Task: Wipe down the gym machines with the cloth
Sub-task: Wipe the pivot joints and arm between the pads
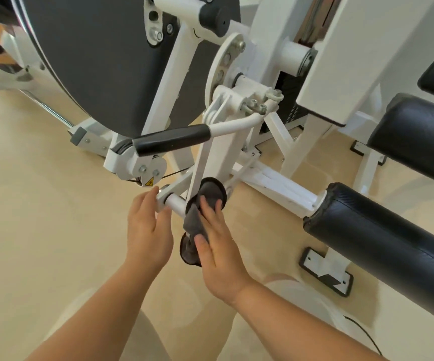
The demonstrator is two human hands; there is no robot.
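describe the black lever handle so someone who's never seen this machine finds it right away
Find the large dark grey round panel on the white machine. At its lower right edge, a bent white rod ends in the black lever handle. Unlike the thick padded roller at lower right, it is slim, smooth and nearly level.

cloth (pixel 205 204) on the machine's bar (pixel 176 203), left hand (pixel 148 230) just left (touching the bar), padded roller (pixel 382 235) right
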